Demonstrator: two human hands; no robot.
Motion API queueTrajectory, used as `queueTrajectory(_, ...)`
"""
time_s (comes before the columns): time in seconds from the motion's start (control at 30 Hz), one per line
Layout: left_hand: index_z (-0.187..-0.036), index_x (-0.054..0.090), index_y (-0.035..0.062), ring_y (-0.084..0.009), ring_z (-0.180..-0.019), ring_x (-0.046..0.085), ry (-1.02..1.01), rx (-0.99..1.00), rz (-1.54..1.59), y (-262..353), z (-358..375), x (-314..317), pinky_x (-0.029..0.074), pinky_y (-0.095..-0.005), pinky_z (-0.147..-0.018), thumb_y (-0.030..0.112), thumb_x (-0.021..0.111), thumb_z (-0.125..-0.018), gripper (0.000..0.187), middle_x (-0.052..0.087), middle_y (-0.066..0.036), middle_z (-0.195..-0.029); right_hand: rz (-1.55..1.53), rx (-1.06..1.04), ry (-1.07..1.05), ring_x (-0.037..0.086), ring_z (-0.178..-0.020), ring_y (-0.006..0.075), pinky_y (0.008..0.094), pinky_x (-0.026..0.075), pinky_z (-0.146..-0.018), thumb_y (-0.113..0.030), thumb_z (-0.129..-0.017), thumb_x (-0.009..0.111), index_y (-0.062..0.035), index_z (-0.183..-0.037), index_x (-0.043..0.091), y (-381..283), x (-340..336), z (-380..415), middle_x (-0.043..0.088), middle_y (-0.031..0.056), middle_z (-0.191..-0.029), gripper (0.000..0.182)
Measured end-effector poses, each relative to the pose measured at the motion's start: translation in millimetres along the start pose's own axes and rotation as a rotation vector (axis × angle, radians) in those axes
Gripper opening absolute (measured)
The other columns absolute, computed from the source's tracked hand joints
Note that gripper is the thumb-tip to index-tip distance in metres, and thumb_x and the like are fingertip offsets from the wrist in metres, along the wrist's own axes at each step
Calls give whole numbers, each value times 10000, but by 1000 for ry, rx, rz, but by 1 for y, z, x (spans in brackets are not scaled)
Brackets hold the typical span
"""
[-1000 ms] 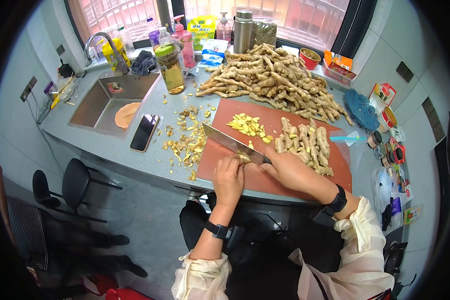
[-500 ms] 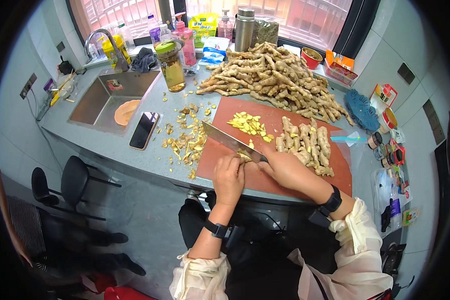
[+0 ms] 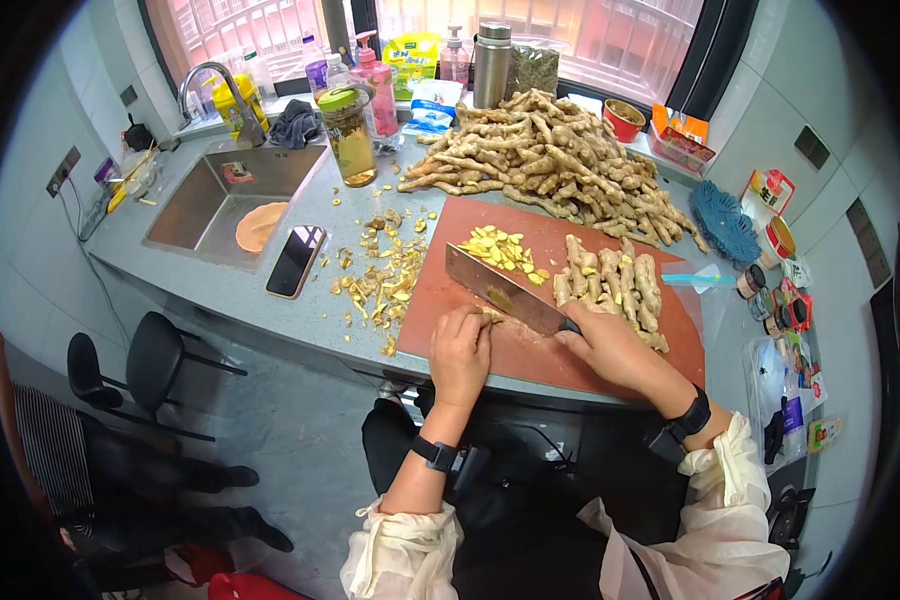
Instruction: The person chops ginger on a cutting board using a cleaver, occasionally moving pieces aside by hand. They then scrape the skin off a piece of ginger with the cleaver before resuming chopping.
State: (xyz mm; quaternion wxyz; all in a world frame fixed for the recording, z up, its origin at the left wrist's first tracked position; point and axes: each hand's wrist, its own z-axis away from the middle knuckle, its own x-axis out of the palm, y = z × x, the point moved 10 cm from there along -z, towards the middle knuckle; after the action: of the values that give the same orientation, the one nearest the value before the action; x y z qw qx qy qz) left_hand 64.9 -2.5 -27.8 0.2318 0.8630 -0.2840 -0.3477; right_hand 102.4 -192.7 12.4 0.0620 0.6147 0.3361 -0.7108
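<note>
My right hand (image 3: 602,343) is closed round the black handle of a cleaver (image 3: 500,288), its broad blade slanting to the upper left above the reddish-brown cutting board (image 3: 560,365). With bent fingers, my left hand (image 3: 459,348) grips a small piece of ginger (image 3: 491,316) at the board's front left, mostly hidden by the fingers. Yellow ginger slices (image 3: 503,248) are heaped just beyond the blade. Several whole ginger roots (image 3: 610,282) lie side by side on the board's right part. Behind the board rises a large pile of ginger (image 3: 560,160).
Peelings and scraps (image 3: 382,275) are strewn left of the board, beside a phone (image 3: 296,261). A drink bottle (image 3: 349,140) stands near the sink (image 3: 195,215). Jars (image 3: 750,281) and a blue dish (image 3: 722,222) are at the right. Another person's legs (image 3: 160,470) show at lower left.
The cleaver and my right hand have moved right, and the blade is now apart from my left fingers. My left hand has stayed nearly in place. The view has shifted slightly.
</note>
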Motion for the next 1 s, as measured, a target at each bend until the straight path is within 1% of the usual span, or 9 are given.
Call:
queueTrajectory(0.17, -919, 695, 66, -303, -967, 635, -14, -13, -14, -2, 1, 2, 515, -421, -830, 54, 753, -827, 109, 690, -67, -1051, -19, -15, -18, 656, -890, 503, 569, 509, -784, -270, -1000, 623, -17, -1195, 510, -15, -16, -2, 678, 298, -910, 339)
queueTrajectory(0.23, -920, 695, 65, -304, -967, 635, -6, -7, -8, -3, 1, 2, 515, -422, -831, 54, 752, -826, 110, 690, -69, -1052, -4, 73, -120, 652, -962, 482, 533, 500, -824, -241, -999, 645, -33, -1228, 534, -15, -11, -3, 671, 293, -1010, 329)
queueTrajectory(0.27, -921, 696, 64, -305, -967, 634, -2, -3, -5, -3, 1, 2, 516, -423, -833, 54, 751, -825, 111, 690, -71, -1053, -2, 71, -121, 652, -962, 482, 533, 500, -824, -241, -999, 645, -33, -1228, 534, -15, -10, -2, 671, 293, -1010, 329)
queueTrajectory(0.33, -922, 695, 63, -306, -967, 634, 4, 2, -5, -3, 1, 1, 517, -423, -835, 54, 750, -824, 113, 690, -72, -1054, -13, 40, -84, 655, -946, 485, 540, 501, -819, -252, -1000, 643, -36, -1239, 539, -16, -10, -2, 675, 291, -983, 338)
queueTrajectory(0.47, -925, 693, 60, -306, -968, 635, -10, -1, -9, -1, 0, 1, 518, -424, -839, 54, 750, -819, 121, 690, -72, -1056, 9, 39, -86, 657, -930, 486, 547, 502, -812, -259, -1000, 639, -31, -1224, 534, -19, -10, -1, 677, 291, -961, 337)
queueTrajectory(0.53, -924, 692, 60, -306, -968, 635, -7, -2, -6, -1, 0, 1, 518, -425, -839, 54, 750, -819, 121, 690, -72, -1055, 67, 21, -71, 662, -901, 493, 566, 517, -786, -266, -998, 620, -4, -1151, 506, -25, -12, -2, 682, 291, -884, 324)
queueTrajectory(0.63, -920, 691, 59, -305, -968, 635, -7, -8, -8, -2, -1, 1, 518, -425, -840, 54, 750, -818, 119, 690, -72, -1052, 119, 51, -114, 668, -877, 486, 561, 523, -765, -270, -1001, 617, -8, -1152, 497, -26, -5, -7, 686, 273, -863, 326)
queueTrajectory(0.83, -902, 693, 53, -311, -942, 640, 10, -4, -5, -1, -2, 0, 522, -422, -819, 36, 761, -802, 122, 697, -79, -1036, 52, 27, -87, 672, -816, 479, 555, 525, -720, -283, -996, 624, -9, -1157, 498, -44, 9, -30, 696, 251, -850, 342)
queueTrajectory(1.0, -890, 697, 45, -315, -923, 645, 22, -4, -11, 1, -3, -3, 524, -418, -798, 21, 770, -791, 126, 704, -81, -1030, 55, -17, -94, 672, -819, 481, 559, 524, -722, -281, -998, 619, 1, -1148, 501, -29, 0, -17, 697, 256, -854, 340)
